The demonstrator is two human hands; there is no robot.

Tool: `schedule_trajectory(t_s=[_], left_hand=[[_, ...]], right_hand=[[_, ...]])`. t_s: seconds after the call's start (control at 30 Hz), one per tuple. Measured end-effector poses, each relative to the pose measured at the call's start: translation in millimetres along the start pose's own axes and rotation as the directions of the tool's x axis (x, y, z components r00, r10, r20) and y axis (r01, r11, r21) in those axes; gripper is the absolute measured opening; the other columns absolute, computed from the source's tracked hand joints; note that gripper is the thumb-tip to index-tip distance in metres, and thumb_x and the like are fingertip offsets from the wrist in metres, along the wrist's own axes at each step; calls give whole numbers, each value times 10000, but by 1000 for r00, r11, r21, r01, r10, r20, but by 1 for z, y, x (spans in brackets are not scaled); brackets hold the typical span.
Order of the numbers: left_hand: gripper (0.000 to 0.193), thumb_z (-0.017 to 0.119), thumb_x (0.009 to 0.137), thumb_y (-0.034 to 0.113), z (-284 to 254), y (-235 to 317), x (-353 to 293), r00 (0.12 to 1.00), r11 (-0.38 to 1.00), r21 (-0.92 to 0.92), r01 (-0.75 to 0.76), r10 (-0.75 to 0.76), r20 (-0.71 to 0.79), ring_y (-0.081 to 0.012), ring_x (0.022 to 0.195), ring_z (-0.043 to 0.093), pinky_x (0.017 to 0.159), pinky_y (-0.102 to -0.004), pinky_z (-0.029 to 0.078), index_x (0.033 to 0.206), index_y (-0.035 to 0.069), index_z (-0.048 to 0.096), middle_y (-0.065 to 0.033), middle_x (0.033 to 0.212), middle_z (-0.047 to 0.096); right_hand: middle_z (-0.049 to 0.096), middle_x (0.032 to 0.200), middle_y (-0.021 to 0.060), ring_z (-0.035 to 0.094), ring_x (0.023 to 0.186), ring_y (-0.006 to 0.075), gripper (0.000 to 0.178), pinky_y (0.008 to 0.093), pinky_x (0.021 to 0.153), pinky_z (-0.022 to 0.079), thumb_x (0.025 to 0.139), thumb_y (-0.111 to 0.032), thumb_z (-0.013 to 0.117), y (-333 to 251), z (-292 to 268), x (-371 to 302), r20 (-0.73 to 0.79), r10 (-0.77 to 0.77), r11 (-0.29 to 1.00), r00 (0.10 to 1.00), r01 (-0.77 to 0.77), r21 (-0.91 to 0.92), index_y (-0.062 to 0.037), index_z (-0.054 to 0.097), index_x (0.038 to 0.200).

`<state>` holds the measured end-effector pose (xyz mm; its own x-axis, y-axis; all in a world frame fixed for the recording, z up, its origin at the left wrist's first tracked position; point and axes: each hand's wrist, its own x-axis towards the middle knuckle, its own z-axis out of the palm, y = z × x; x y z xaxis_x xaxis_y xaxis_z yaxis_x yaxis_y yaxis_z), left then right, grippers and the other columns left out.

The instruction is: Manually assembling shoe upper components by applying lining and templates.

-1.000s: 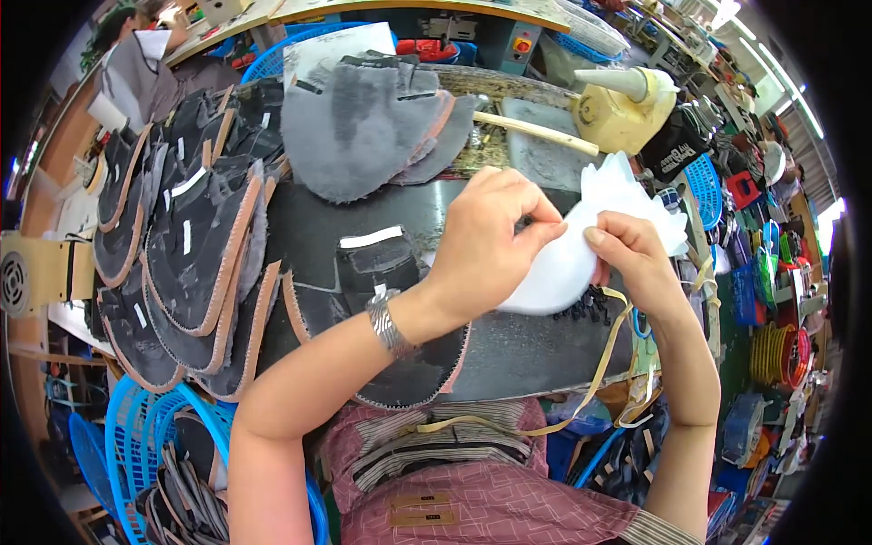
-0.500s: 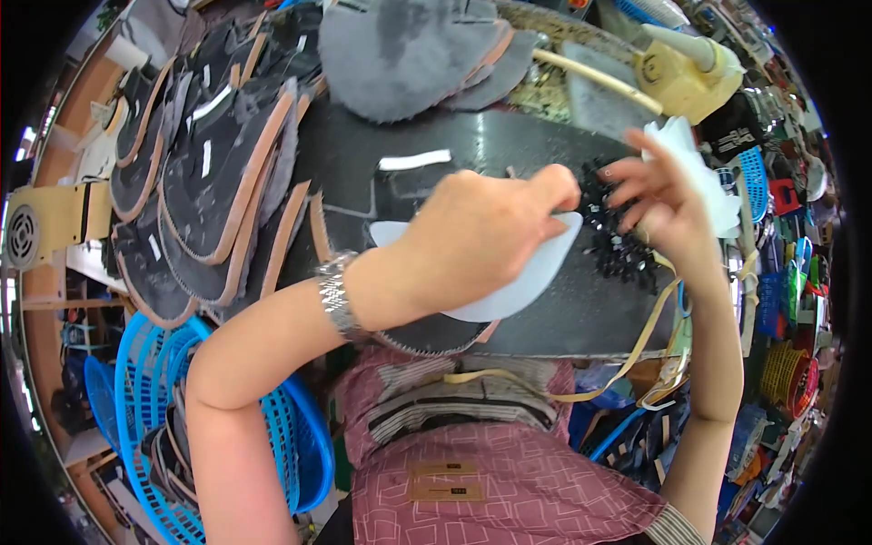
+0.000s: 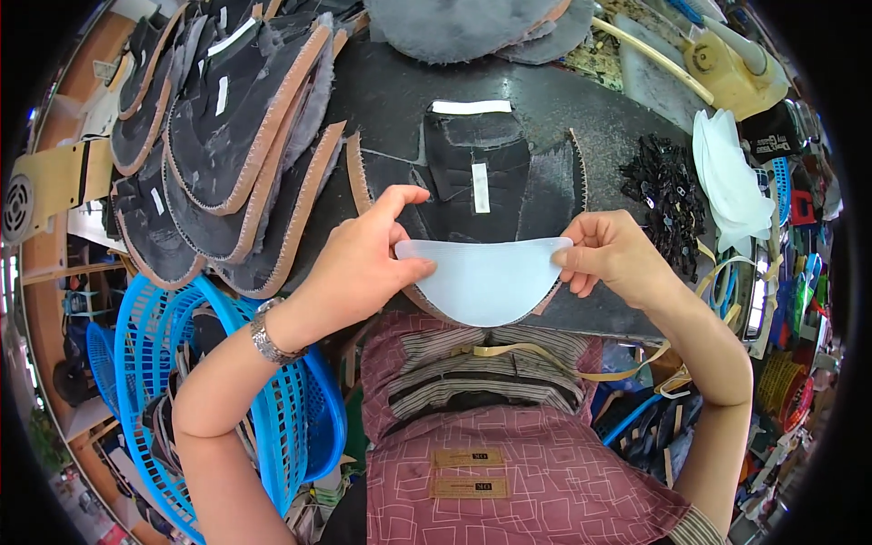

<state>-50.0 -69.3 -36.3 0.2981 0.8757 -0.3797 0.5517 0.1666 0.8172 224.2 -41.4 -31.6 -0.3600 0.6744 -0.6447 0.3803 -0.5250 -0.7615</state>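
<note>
A thin white half-moon stiffener piece [image 3: 486,277] lies over the rounded toe end of a black shoe upper [image 3: 454,195], its straight edge facing away from me. My right hand [image 3: 609,256] pinches its right corner between thumb and fingers. At the left corner, my left hand [image 3: 368,254] has its thumb on the piece and a finger at the edge, while the index finger is raised and apart. Brown zigzag-stitched edging runs along the upper's sides, and two white strips show on its dark surface. The piece hides the toe area beneath it.
Stacked black fur-lined uppers [image 3: 232,136] stand at left, grey furry pieces [image 3: 468,27] at the back. Right of the upper lie small black parts [image 3: 661,195] and a white stack of pieces [image 3: 731,177]. Blue baskets [image 3: 291,436] sit below left; a yellow container [image 3: 736,77] stands far right.
My right hand has come left from the black parts to the white piece's right corner. My left hand has drawn back left from over the piece, uncovering it and the upper.
</note>
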Motion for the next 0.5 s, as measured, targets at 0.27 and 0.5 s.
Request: schedule_trajectory(t_s=[0.27,0.5], left_hand=[[584,731,704,175,12,-4,4,985,886,455,-89,146,-93,-217,617,602,569,-334,448,1205,83,446,-98,633,571],[534,706,736,236,-31,11,38,815,809,555,-192,447,-370,-281,702,621,612,-373,476,1172,57,455,-101,734,618]], right_hand=[[619,651,108,597,523,191,151,297,490,480,769,-136,674,13,7,8,-65,-235,851,970,173,-496,-10,591,783],[610,658,145,620,635,313,309,412,578,481,756,-332,656,-43,-21,32,-177,-621,526,763,239,-816,-34,589,709]])
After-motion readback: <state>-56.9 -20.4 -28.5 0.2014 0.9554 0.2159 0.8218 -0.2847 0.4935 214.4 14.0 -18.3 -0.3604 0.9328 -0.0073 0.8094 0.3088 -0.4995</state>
